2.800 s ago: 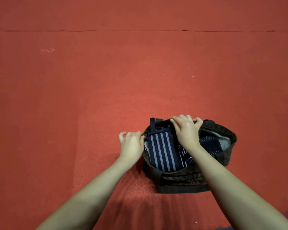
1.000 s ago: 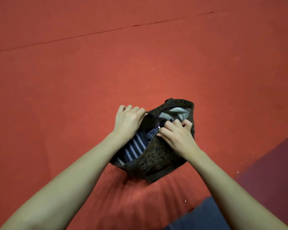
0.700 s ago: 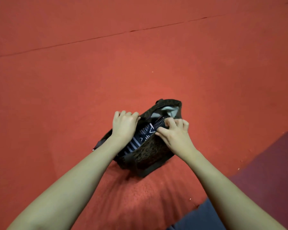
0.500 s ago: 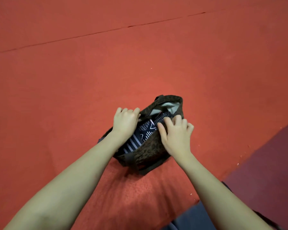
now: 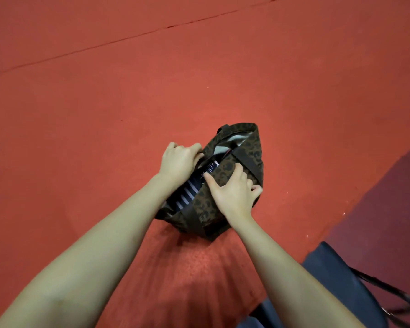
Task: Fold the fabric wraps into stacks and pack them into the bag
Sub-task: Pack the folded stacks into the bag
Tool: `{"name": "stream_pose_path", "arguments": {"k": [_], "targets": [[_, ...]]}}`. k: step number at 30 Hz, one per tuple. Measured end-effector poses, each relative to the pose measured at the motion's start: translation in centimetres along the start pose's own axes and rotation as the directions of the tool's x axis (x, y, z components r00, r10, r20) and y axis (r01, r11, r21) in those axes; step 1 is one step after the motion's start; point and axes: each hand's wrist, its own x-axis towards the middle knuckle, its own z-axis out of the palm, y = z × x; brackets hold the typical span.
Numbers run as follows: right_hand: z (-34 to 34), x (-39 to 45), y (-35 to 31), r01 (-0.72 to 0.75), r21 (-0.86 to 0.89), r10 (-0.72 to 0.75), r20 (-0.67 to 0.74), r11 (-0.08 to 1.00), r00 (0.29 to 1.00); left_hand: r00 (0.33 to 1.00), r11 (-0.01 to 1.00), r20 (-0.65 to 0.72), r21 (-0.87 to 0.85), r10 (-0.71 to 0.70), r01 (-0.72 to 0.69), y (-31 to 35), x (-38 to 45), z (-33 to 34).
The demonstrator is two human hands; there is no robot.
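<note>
The folded striped wraps [image 5: 187, 194] already lay inside the bag [image 5: 245, 147] near the red carpet's [image 5: 104, 138] front edge. The left hand [image 5: 179, 160] gripped its rim; the right hand [image 5: 233, 194] pressed flat on its side. Only closing seemed left.

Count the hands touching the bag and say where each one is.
2. The left hand grips the bag at its far rim; the right hand presses flat on its near side.
</note>
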Motion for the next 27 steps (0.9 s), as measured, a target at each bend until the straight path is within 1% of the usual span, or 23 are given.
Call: {"name": "stream_pose_path", "arguments": {"k": [2,4,9,11,14,16,18,20,24,27], "targets": [[0.7,0.0,-0.4,-0.012,-0.023,0.013,0.068,1.000,0.998,1.000,0.999,-0.003,-0.044,0.024,-0.024,-0.7,-0.1,-0.1],[1.7,-0.3,-0.6,-0.024,-0.051,0.030,0.116,0.998,0.993,0.999,0.997,-0.031,-0.073,0.011,-0.013,-0.9,-0.3,0.1],[3.2,-0.6,-1.3,-0.082,-0.054,0.089,0.145,0.995,0.985,0.996,0.998,-0.093,-0.063,0.007,-0.013,-0.6,-1.3,1.2],[3.2,-0.8,-1.2,-0.080,-0.068,0.089,0.157,0.995,0.984,0.987,0.995,-0.143,-0.055,0.071,-0.080,-0.5,-1.8,1.7],[2.5,-1.5,-1.0,0.009,-0.104,0.004,0.124,0.995,0.992,0.975,0.992,-0.187,-0.018,0.117,-0.122,-0.5,-2.1,1.7],[2.1,-1.9,-0.6,0.131,-0.151,-0.111,0.135,0.980,0.985,0.972,0.991,-0.195,-0.001,0.130,-0.133,-0.6,-2.0,1.5],[1.9,-2.2,0.2,0.242,-0.232,-0.204,0.177,0.942,0.963,0.970,0.991,-0.205,0.018,0.134,-0.133,-0.7,-1.8,1.2],[1.9,-2.1,1.2,0.273,-0.279,-0.226,0.190,0.921,0.955,0.968,0.990,-0.209,0.037,0.139,-0.134,-0.7,-1.6,1.0],[2.6,-2.4,2.1,0.314,-0.334,-0.294,0.109,0.889,0.949,0.962,0.985,-0.216,0.063,0.170,-0.160,-0.6,-1.6,1.3],[3.0,-1.8,2.5,0.306,-0.355,-0.288,0.104,0.883,0.952,0.960,0.986,-0.222,0.055,0.168,-0.160,-0.5,-1.8,2.0]]}}
